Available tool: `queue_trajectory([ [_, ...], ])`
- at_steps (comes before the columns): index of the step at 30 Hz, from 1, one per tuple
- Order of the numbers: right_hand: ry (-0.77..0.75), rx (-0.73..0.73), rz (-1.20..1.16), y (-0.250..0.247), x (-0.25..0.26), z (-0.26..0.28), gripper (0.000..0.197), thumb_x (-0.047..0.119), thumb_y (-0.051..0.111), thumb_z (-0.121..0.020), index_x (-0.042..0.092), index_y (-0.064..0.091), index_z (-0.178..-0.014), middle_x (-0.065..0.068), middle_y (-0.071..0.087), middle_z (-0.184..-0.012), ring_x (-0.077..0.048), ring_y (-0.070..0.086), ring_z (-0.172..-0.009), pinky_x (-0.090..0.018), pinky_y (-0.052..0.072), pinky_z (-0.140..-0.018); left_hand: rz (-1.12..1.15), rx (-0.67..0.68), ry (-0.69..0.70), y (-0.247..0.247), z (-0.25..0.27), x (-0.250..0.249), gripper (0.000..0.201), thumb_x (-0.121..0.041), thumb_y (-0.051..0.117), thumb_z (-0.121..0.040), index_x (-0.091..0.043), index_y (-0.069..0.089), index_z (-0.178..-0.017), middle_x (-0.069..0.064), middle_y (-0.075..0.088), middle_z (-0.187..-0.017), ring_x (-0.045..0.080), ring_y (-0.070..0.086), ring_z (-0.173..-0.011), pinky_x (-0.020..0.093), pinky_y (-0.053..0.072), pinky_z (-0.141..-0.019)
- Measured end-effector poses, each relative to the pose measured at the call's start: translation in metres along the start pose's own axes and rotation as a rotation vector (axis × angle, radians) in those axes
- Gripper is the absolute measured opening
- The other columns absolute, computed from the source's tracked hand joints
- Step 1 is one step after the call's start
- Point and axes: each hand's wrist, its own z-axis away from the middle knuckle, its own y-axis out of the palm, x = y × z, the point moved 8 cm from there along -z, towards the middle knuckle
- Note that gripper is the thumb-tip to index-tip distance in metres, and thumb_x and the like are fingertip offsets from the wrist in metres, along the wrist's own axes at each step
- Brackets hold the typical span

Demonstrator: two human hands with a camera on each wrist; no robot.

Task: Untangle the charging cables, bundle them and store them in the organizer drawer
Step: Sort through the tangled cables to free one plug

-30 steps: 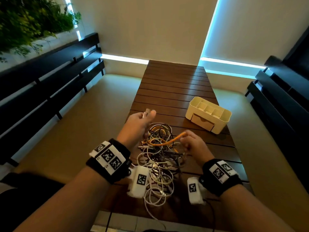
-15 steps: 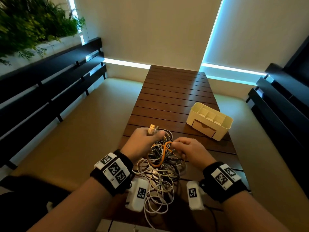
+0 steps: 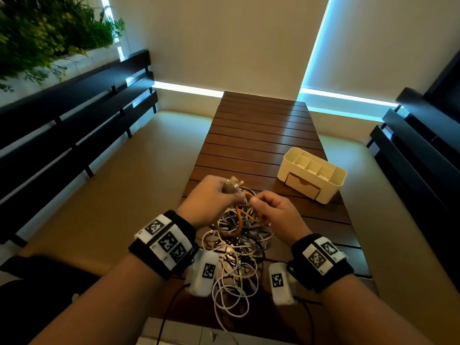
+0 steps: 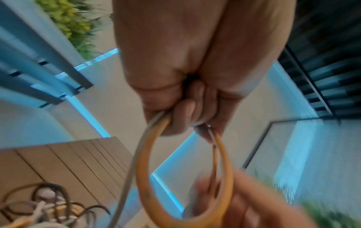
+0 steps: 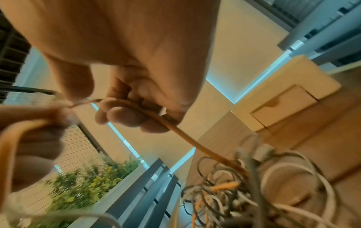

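A tangle of white, grey, dark and orange cables [image 3: 236, 247] lies on the near end of the slatted wooden table [image 3: 261, 128]. My left hand [image 3: 211, 200] grips a loop of the orange cable [image 4: 187, 177] together with a grey cable [image 4: 136, 155], plug ends sticking up from its fist. My right hand [image 3: 273, 210] pinches the same orange cable [image 5: 175, 128], which runs down into the pile. Both hands are close together above the tangle. The cream organizer [image 3: 312, 174] sits to the right, its front drawer [image 3: 302, 185] closed.
Dark slatted benches [image 3: 74, 125] run along both sides of the table. A green plant [image 3: 44, 33] is at the upper left. The far half of the table is bare wood. Wrist camera leads trail off the near table edge.
The hands have come together: the left hand dropped from its raised spot, and the orange cable went from a stretched strand to a loop gathered in the left fist.
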Motion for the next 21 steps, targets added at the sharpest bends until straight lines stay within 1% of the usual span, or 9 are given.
queue_trajectory([
  [3,0.113,-0.033,-0.22,-0.007,-0.027,0.004,0.028,0.045,0.058,-0.09,0.023,0.072,-0.08,0.001,0.053,-0.066,-0.018,0.052,-0.067,-0.038,0.043,-0.075,0.309,-0.105,-0.005,-0.021,0.001,0.001,0.022,-0.02,0.065,-0.095,0.0,0.07,-0.089,0.002,0.055,-0.065,0.01,0.046,-0.052,0.028,0.041,-0.054],
  [5,0.132,-0.065,-0.149,-0.012,-0.037,0.008,0.028,0.04,0.058,-0.095,0.025,0.072,-0.076,0.002,0.054,-0.064,-0.017,0.052,-0.066,-0.038,0.043,-0.075,0.275,-0.128,-0.038,-0.022,0.004,0.01,0.026,-0.02,0.064,-0.096,0.006,0.069,-0.092,0.006,0.051,-0.065,0.008,0.039,-0.047,0.022,0.037,-0.048],
  [7,0.13,-0.112,-0.025,-0.018,-0.038,0.008,0.03,0.034,0.057,-0.099,0.028,0.069,-0.072,0.009,0.056,-0.063,-0.014,0.053,-0.065,-0.038,0.044,-0.07,-0.011,-0.094,-0.115,-0.016,0.005,0.027,0.026,-0.021,0.062,-0.097,-0.003,0.068,-0.081,0.002,0.053,-0.064,0.009,0.041,-0.05,0.018,0.036,-0.049],
  [9,0.091,-0.134,0.09,-0.022,-0.03,0.006,0.026,0.034,0.061,-0.096,0.028,0.067,-0.071,0.01,0.058,-0.065,-0.012,0.053,-0.066,-0.036,0.046,-0.068,-0.375,-0.009,-0.215,-0.008,0.007,0.046,0.031,-0.023,0.058,-0.1,-0.017,0.057,-0.069,0.0,0.054,-0.068,0.013,0.045,-0.058,0.023,0.036,-0.056],
  [11,0.046,-0.083,0.245,-0.018,-0.021,0.001,0.024,0.034,0.064,-0.094,0.026,0.064,-0.072,0.005,0.058,-0.067,-0.008,0.051,-0.062,-0.03,0.044,-0.063,-0.598,-0.048,-0.23,-0.008,0.007,0.049,0.029,-0.022,0.054,-0.1,-0.021,0.05,-0.072,0.001,0.056,-0.078,0.018,0.05,-0.069,0.028,0.037,-0.064],
  [14,0.041,0.084,0.494,-0.002,-0.019,-0.006,0.022,0.035,0.064,-0.094,0.025,0.064,-0.075,0.005,0.06,-0.07,-0.007,0.051,-0.059,-0.025,0.043,-0.057,-0.612,-0.239,-0.108,-0.017,0.009,0.02,0.012,-0.024,0.05,-0.102,-0.021,0.055,-0.092,-0.006,0.055,-0.081,0.013,0.05,-0.071,0.024,0.032,-0.06],
  [17,0.041,0.211,0.66,0.01,-0.018,-0.011,0.02,0.037,0.064,-0.094,0.02,0.068,-0.084,0.003,0.064,-0.079,-0.011,0.06,-0.071,-0.032,0.053,-0.066,-0.567,-0.332,0.081,-0.018,0.005,-0.005,0.012,-0.026,0.051,-0.102,-0.02,0.061,-0.101,-0.005,0.062,-0.084,0.014,0.056,-0.074,0.026,0.037,-0.063],
  [19,-0.019,0.211,0.643,0.01,-0.006,-0.013,0.02,0.036,0.064,-0.094,0.019,0.067,-0.085,0.005,0.063,-0.079,-0.009,0.058,-0.071,-0.03,0.052,-0.067,-0.463,-0.257,0.125,-0.01,-0.002,-0.004,0.012,-0.027,0.054,-0.101,-0.022,0.063,-0.096,-0.007,0.064,-0.08,0.013,0.057,-0.072,0.025,0.037,-0.062],
  [21,-0.118,0.167,0.57,0.009,0.015,-0.014,0.017,0.032,0.065,-0.093,0.018,0.068,-0.084,0.007,0.061,-0.076,-0.004,0.055,-0.067,-0.021,0.046,-0.062,-0.34,-0.091,0.097,0.007,-0.008,0.007,0.021,-0.029,0.057,-0.099,-0.023,0.06,-0.08,-0.009,0.057,-0.07,0.013,0.052,-0.066,0.025,0.034,-0.057],
])
